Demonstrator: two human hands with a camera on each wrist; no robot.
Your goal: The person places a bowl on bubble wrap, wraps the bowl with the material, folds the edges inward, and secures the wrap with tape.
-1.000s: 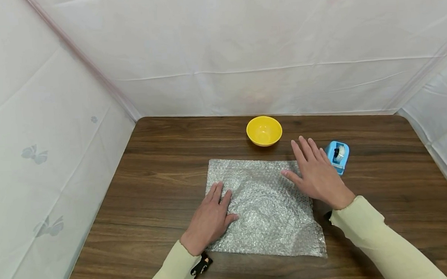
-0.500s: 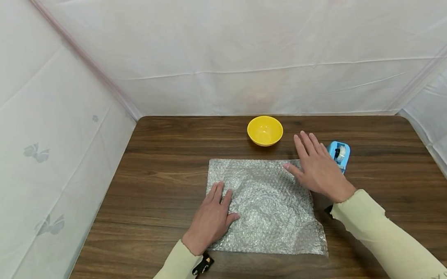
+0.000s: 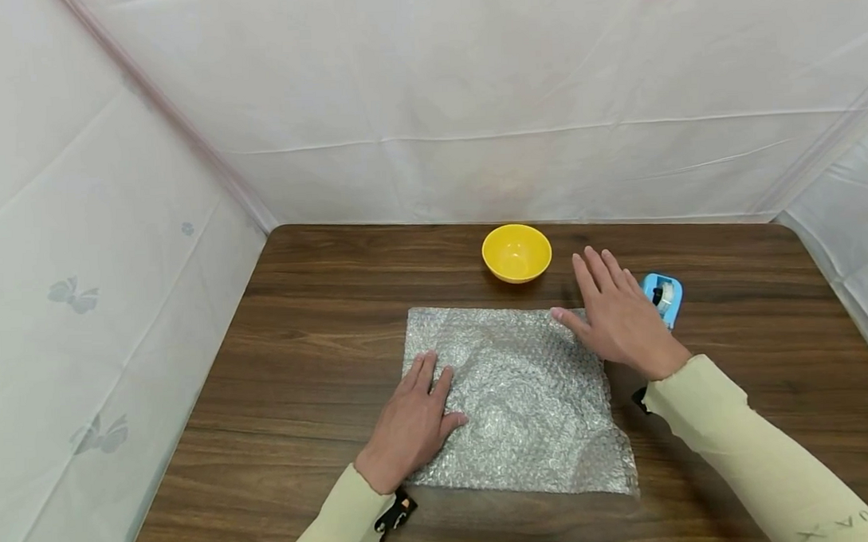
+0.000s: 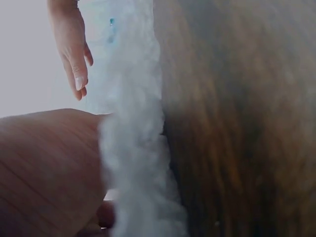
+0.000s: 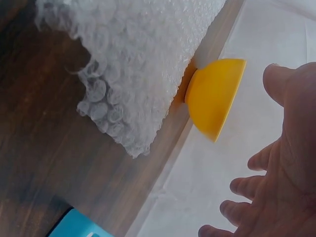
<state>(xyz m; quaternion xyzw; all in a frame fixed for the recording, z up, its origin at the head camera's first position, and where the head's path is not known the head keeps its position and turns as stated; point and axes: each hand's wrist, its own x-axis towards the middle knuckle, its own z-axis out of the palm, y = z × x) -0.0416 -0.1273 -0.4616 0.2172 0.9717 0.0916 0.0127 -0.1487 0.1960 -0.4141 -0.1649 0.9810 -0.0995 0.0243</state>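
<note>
In the head view, the wrap (image 3: 518, 427) lies on the bench (image 3: 302, 387), and the left hand (image 3: 411, 425) rests on it, fingers spread. The left wrist view mostly hides these fingers. In the right wrist view, the right hand (image 5: 291, 168) is raised, fingers apart.

Under the left hand (image 3: 411, 423), the silvery, translucent bubble-wrap sheet (image 3: 522, 435) is patterned with small round bubbles. Beyond the right hand (image 3: 620, 319), the round, glossy bowl (image 3: 516, 256) is plain yellow; just beside that hand, the light-blue tape dispenser (image 3: 669, 309) shows black and white inside. Pale yellow-green fabric sleeves (image 3: 742, 448) (dark lettering on the right one) meet dark-brown, streaky wood-grain tabletop (image 3: 280, 388).
</note>
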